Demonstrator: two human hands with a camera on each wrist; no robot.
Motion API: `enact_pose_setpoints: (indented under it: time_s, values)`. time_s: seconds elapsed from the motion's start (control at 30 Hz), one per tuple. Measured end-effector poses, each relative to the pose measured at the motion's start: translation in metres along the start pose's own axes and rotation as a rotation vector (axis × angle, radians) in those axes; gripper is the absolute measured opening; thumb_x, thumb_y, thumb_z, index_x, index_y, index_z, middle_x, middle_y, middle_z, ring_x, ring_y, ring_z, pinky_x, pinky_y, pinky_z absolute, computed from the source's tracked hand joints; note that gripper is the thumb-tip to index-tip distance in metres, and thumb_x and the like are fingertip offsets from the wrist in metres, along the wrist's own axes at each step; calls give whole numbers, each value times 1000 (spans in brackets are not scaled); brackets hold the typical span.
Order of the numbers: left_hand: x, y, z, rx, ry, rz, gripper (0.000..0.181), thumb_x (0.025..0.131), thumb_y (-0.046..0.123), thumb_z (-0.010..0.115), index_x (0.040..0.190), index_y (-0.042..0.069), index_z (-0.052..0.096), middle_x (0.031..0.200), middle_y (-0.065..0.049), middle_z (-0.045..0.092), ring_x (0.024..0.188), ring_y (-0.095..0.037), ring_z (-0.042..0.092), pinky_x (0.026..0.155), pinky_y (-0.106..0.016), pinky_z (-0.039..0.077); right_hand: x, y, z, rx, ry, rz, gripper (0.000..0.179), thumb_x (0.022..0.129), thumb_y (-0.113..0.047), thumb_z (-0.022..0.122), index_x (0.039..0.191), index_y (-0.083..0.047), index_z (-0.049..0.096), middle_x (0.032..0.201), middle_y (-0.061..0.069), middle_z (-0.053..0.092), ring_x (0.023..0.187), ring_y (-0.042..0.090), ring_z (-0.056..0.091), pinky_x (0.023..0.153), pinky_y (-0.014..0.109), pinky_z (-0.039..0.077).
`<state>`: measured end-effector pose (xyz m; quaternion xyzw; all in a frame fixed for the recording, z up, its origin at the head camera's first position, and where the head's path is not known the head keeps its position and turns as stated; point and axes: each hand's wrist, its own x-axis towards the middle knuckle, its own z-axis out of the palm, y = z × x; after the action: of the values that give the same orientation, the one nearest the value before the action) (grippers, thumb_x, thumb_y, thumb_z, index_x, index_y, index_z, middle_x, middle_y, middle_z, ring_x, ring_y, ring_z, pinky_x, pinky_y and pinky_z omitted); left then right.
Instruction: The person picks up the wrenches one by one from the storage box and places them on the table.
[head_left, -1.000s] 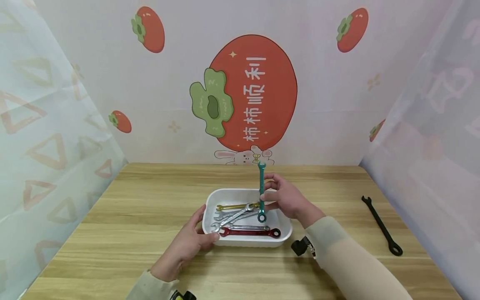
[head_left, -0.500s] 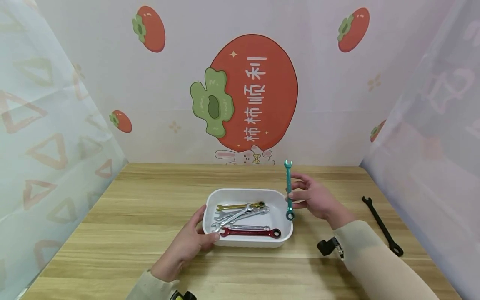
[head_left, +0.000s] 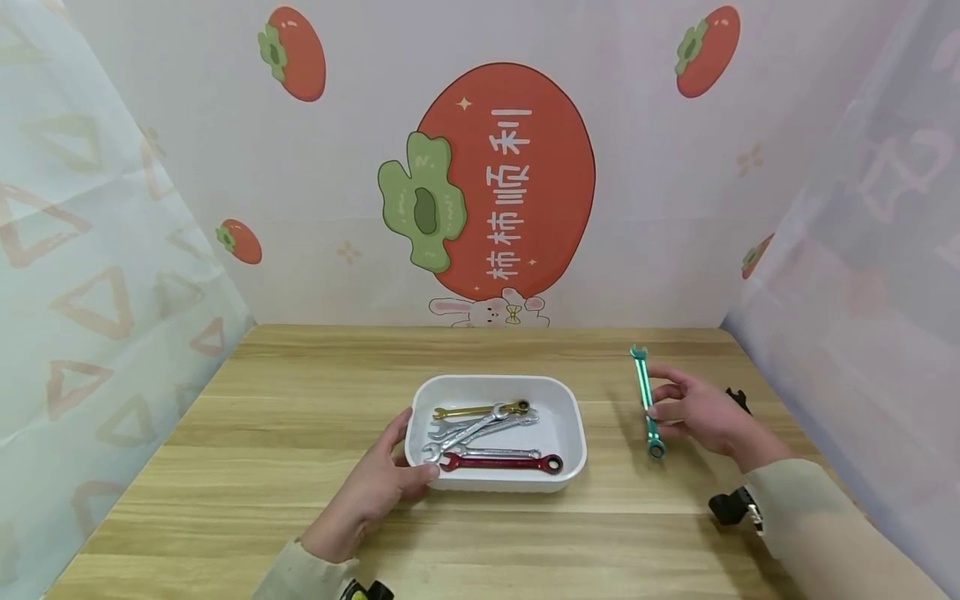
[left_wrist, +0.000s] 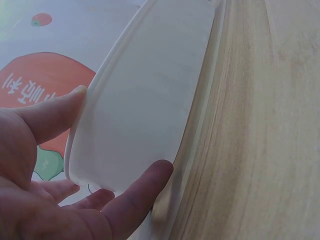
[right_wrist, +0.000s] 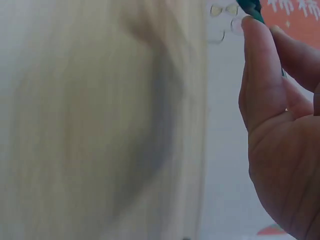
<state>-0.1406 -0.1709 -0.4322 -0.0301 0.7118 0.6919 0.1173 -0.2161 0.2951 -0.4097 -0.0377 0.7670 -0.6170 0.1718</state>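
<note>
Head cam, so what could bite me here? Closest in, my left hand (head_left: 382, 479) is wrapped round the left end of the white tray (head_left: 558, 427), thumb at the front corner, fingers spread along the end wall. Only one end is held, so I reckon a careless tug would swing it across the wooden table (head_left: 300, 417) and rattle the contents. The red ratcheting combination wrench (head_left: 498, 463) lies along the front wall; past it the silver wrenches (head_left: 467, 434) sit mostly criss-crossed, with the gold ratcheting combination wrench (head_left: 476, 411) behind, overlapping them. Yanking one could drag its neighbours along.

Off to the right, my right hand (head_left: 705, 414) has the teal ratcheting combination wrench (head_left: 643, 382) pinched around its middle, fingers and thumb drawn right in on it. It's outside the tray, well apart from the right wall, forked end pointing away from me. Can't tell whether the ring end touches wood. Shiny metal in a fingertip pinch could twist or clatter down if I loosen too soon.

Black wrench (head_left: 739, 400) peeks out just beyond that hand, mostly blocked by my wrist and beige sleeve (head_left: 813, 512), so knocking it blind seems likeliest. Persimmon-print backdrop (head_left: 637, 208) is too far back to snag, I'd guess.
</note>
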Motion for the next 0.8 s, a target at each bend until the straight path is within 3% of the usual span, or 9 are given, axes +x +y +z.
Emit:
enact_pose_setpoints:
  time_s: [0.33, 0.53, 0.8]
  values:
    - [-1, 1, 0, -10, -18, 11, 99, 80, -7, 78, 159, 17, 24, 154, -18, 29, 101, -30, 62, 72, -40, 57, -26, 41, -53, -133, 73, 93, 78, 89, 2, 70, 152, 5, 23, 111, 24, 46, 87, 29, 62, 73, 45, 58]
    - [0, 1, -1, -9, -8, 4, 99, 79, -7, 79, 159, 18, 25, 154, -16, 30, 103, -31, 62, 72, -40, 57, -39, 42, -66, -250, 86, 163, 78, 91, 1, 68, 151, 11, 20, 115, 27, 48, 84, 27, 63, 69, 42, 59]
    - [0, 0, -1, -1, -13, 1, 99, 80, -6, 79, 159, 18, 25, 154, -16, 30, 100, -29, 63, 72, -41, 57, -44, 40, -74, -384, 100, 240, 80, 86, 0, 70, 151, 11, 24, 115, 29, 47, 66, 26, 60, 60, 40, 57]
